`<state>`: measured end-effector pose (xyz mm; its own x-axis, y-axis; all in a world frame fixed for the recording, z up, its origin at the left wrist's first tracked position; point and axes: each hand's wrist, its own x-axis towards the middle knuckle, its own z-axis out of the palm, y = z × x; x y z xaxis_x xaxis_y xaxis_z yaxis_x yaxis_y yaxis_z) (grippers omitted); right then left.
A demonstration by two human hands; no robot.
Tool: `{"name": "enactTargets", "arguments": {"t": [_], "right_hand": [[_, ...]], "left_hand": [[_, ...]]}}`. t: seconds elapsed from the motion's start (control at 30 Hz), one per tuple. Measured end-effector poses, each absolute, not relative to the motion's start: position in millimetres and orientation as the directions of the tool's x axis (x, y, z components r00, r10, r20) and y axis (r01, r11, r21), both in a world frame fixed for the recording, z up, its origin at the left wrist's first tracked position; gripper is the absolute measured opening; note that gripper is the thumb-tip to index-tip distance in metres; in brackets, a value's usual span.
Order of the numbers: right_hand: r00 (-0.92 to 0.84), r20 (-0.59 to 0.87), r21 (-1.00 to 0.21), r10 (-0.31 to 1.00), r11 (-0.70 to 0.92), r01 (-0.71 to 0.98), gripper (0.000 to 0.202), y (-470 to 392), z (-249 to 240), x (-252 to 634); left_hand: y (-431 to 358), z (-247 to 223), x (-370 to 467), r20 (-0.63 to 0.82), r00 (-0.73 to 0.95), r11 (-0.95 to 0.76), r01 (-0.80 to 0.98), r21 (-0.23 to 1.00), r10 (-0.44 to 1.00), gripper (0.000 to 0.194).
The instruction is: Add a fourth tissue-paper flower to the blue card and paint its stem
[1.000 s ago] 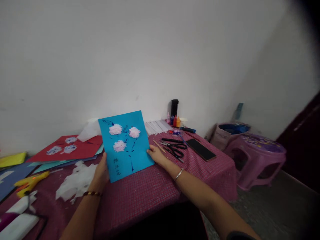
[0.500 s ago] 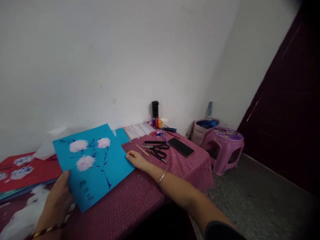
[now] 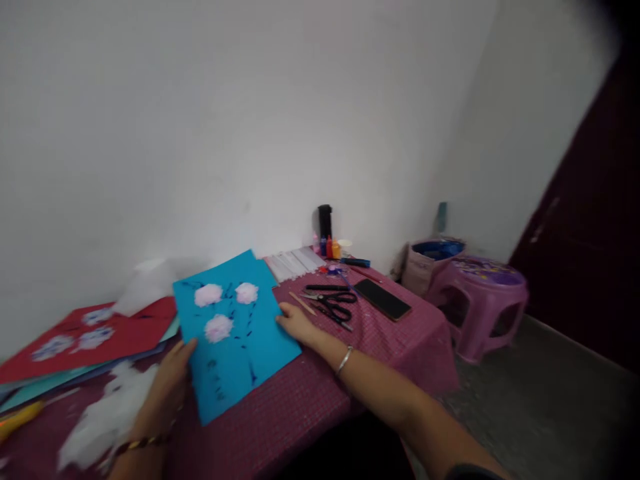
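Blue card's (image 3: 236, 333) held at both edges, left hand (image 3: 173, 373) at 9ish, right hand (image 3: 300, 325) at 3. Long axis is tipped toward 11.

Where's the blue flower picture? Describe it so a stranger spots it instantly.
Find the cloth-covered table against the pale wall. Between the left hand and the right hand is the blue flower picture; unlike the red sheet to its left, its three flowers are pale pink.
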<state>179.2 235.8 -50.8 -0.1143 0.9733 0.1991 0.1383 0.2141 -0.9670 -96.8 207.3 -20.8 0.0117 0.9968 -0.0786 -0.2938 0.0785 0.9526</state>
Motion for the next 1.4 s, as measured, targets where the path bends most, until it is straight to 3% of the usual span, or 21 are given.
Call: {"name": "enactTargets", "arguments": {"t": [0.17, 0.37, 0.47, 0.63, 0.83, 1.2, 1.4], "right_hand": [[-0.094, 0.251, -0.968, 0.963, 0.25, -0.02, 0.02, 240, -58, 178], [-0.085, 0.245, -0.967, 0.966, 0.238, -0.089, 0.018, 240, -62, 178], [-0.089, 0.252, -0.965, 0.964, 0.242, -0.104, 0.018, 240, -61, 178], [-0.091, 0.264, -0.961, 0.96, 0.254, -0.108, 0.022, 240, -60, 177], [-0.076, 0.289, -0.956, 0.954, 0.284, -0.068, 0.023, 238, -60, 177], [-0.013, 0.253, -0.967, 0.967, 0.253, -0.019, 0.045, 240, -62, 179], [-0.052, 0.235, -0.972, 0.971, 0.234, -0.026, 0.044, 235, -58, 180]], "left_hand": [[206, -16, -92, -0.071, 0.019, 0.073, -0.281, 0.957, 0.997, 0.046], [205, -21, -92, -0.056, 0.08, 0.08, -0.331, 0.94, 0.995, 0.029], [206, -25, -92, -0.044, 0.093, 0.075, -0.354, 0.932, 0.995, 0.029], [204, -24, -89, -0.015, 0.098, 0.052, -0.382, 0.923, 0.995, 0.041], [201, -22, -86, -0.003, 0.099, 0.042, -0.388, 0.921, 0.995, 0.041], [202, -26, -83, 0.042, 0.116, 0.005, -0.381, 0.924, 0.992, 0.035], [203, -28, -82, 0.037, 0.094, 0.0, -0.367, 0.93, 0.995, 0.026]]}}
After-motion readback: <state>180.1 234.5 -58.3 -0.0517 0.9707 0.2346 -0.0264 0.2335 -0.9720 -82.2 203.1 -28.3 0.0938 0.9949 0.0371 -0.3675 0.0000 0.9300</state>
